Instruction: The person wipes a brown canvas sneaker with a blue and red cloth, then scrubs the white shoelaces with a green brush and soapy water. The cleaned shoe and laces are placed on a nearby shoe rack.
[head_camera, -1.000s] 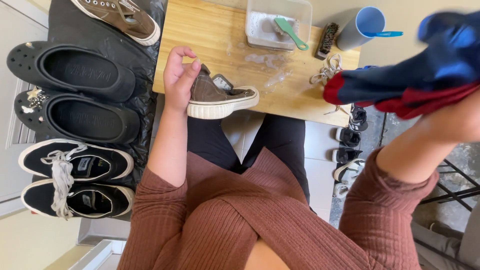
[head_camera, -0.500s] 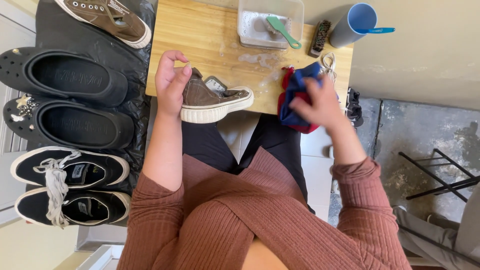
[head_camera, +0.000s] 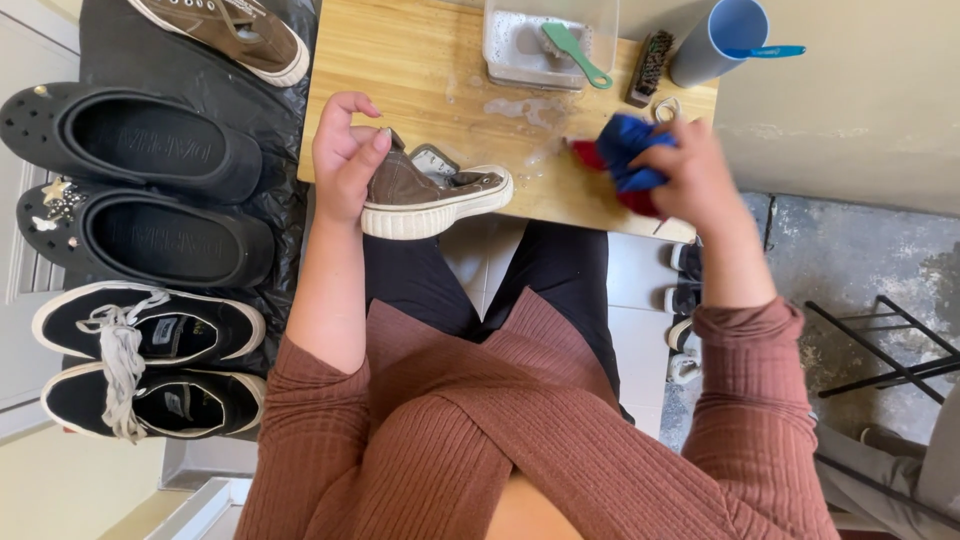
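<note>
Left hand (head_camera: 345, 155) was closed on the heel end of a brown sneaker (head_camera: 432, 190), thumb over the collar, fingers curled behind. The sneaker lay along the near edge of the wooden table (head_camera: 420, 70), its white sole overhanging that edge slightly, toe pointing right. Right hand (head_camera: 690, 175) was clenched around a bunched blue and red cloth (head_camera: 620, 160), pressed down on the tabletop near the right front corner, just beside the edge. Between sneaker toe and cloth a short strip of wet, soapy wood lay open. Farther back, a clear plastic tub (head_camera: 520, 50) held suds and a green-handled brush (head_camera: 570, 45); a dark bristle brush (head_camera: 650, 65) lay just right of it, and a blue cup (head_camera: 720, 40) with a blue toothbrush (head_camera: 765, 50) across its mouth stood at the far right corner, close to the edge. The middle and left of the table were bare wood, giving room behind the sneaker. Left of the table, on black plastic sheeting (head_camera: 270, 110), sat a second brown sneaker (head_camera: 230, 30) at the top, two black clogs (head_camera: 150, 190) below it, then a pair of black lace-up sneakers (head_camera: 140, 365), packed close, touching or nearly so. Right of the table, cracked concrete floor (head_camera: 860, 260) lay open, with a black metal frame (head_camera: 890, 360) at the lower right.
</note>
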